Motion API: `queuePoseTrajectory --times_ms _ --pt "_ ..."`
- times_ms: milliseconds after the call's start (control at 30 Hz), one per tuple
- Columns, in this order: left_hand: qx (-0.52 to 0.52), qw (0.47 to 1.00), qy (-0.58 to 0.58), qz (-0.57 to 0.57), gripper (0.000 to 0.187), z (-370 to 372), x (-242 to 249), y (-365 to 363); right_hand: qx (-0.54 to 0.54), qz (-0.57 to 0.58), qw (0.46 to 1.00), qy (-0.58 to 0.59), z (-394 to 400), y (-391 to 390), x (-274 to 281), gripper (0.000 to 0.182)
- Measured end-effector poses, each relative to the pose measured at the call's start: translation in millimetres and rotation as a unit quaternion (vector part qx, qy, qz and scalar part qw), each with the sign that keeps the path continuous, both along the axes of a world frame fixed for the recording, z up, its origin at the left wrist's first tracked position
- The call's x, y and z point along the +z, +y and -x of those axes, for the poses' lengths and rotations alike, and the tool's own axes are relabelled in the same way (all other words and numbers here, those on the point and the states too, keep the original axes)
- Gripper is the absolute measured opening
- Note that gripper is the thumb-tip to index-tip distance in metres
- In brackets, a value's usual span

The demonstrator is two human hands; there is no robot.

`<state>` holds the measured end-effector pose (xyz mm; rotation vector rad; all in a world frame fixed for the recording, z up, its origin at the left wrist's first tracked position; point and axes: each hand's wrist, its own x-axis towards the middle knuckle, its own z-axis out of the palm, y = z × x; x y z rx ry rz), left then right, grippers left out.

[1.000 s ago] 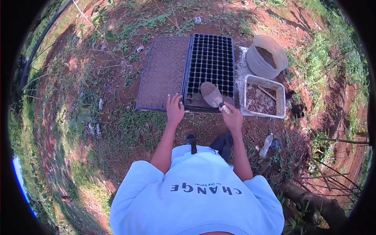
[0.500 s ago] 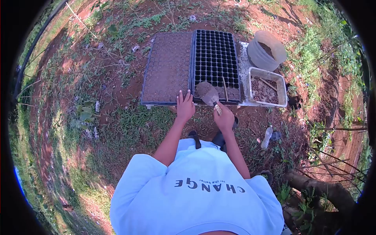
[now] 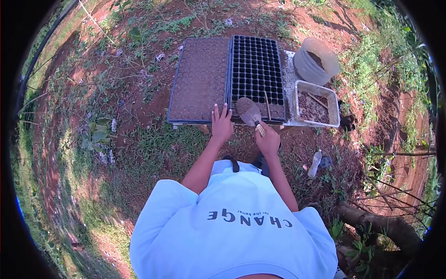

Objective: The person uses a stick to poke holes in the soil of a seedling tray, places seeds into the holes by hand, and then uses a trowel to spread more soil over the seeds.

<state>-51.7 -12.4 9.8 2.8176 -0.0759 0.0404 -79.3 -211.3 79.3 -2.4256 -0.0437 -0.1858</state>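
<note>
My right hand (image 3: 268, 139) grips the handle of a trowel (image 3: 251, 114). Its blade carries dark soil and lies over the near end of a black seedling tray (image 3: 255, 65). Most cells of that tray are hollow; the nearest ones at the right hold soil, and a thin stick (image 3: 267, 106) lies across them. With fingers spread, my left hand (image 3: 222, 125) rests at the near edge of a second seedling tray (image 3: 197, 79), by the corner where the two trays meet. Soil covers that left tray's cells.
Right of the trays stand a translucent round container (image 3: 320, 63) with soil inside and a white rectangular basin (image 3: 338, 111) holding brown and pale bits and a stick. A plastic bottle (image 3: 315, 163) lies on the ground. A thick branch (image 3: 381, 223) is at lower right.
The trowel blade has shifted slightly to the right over the near cells, along with my right hand. My left hand has moved slightly right along the tray edge.
</note>
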Motion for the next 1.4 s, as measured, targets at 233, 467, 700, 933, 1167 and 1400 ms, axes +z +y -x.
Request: queuePoseTrajectory --times_ms 233,467,700,933,1167,1400 --pt "0.007 1.0 0.011 0.01 0.055 0.1 -0.8 -0.2 0.022 0.016 0.999 -0.023 -1.1 1.6 -6.6 0.036" --pt "0.009 1.0 0.015 0.005 0.058 4.4 -3.6 1.1 0.024 0.045 0.999 -0.004 -2.9 5.6 0.5 0.037" --pt "0.003 1.0 0.02 -0.01 0.059 5.7 -2.4 4.2 0.015 0.038 0.999 -0.012 -3.3 4.5 2.6 0.033" --pt "0.003 1.0 0.016 -0.009 0.059 4.5 -5.5 4.9 0.023 0.053 0.998 -0.004 -2.6 7.8 7.5 0.033" --pt "0.002 1.0 0.014 -0.001 0.06 3.1 -10.7 5.8 0.02 0.061 0.998 0.0 -5.0 6.3 7.1 0.034" --pt "0.001 1.0 0.019 -0.001 0.061 4.2 -11.5 5.7 0.006 0.061 0.998 0.002 -6.7 7.4 8.0 0.034"
